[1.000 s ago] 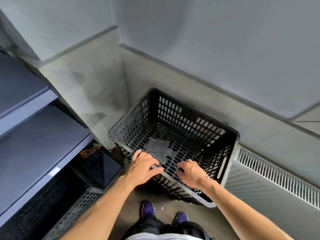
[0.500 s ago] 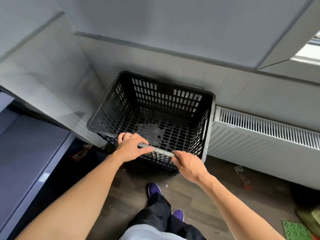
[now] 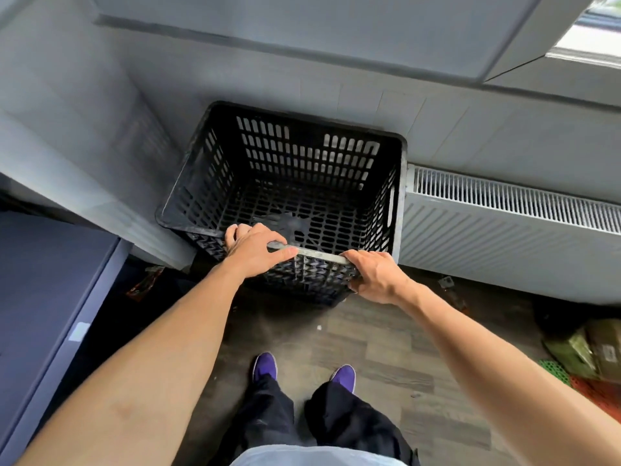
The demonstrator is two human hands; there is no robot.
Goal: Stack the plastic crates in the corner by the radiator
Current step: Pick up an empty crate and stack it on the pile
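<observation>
A black perforated plastic crate [image 3: 302, 156] stands upright in the corner, its right side against the white radiator [image 3: 504, 223] and its back near the grey wall. My left hand [image 3: 252, 250] grips the left part of the crate's near rim, fingers inside and thumb along the rim. My right hand [image 3: 376, 277] holds the right part of the same rim, at the near right corner. The crate's mesh bottom shows a pale patch inside. What the crate rests on is hidden by its own walls.
A dark blue-grey shelf unit [image 3: 50, 297] runs along the left. Wood-pattern floor [image 3: 353, 338] lies under my purple shoes [image 3: 265, 366]. Green and red items [image 3: 578, 358] lie on the floor at the right edge. A window sill [image 3: 571, 52] is at top right.
The view has swung right and back, so the crate now sits squarely in the corner beside the radiator. Both hands have stayed on the near rim.
</observation>
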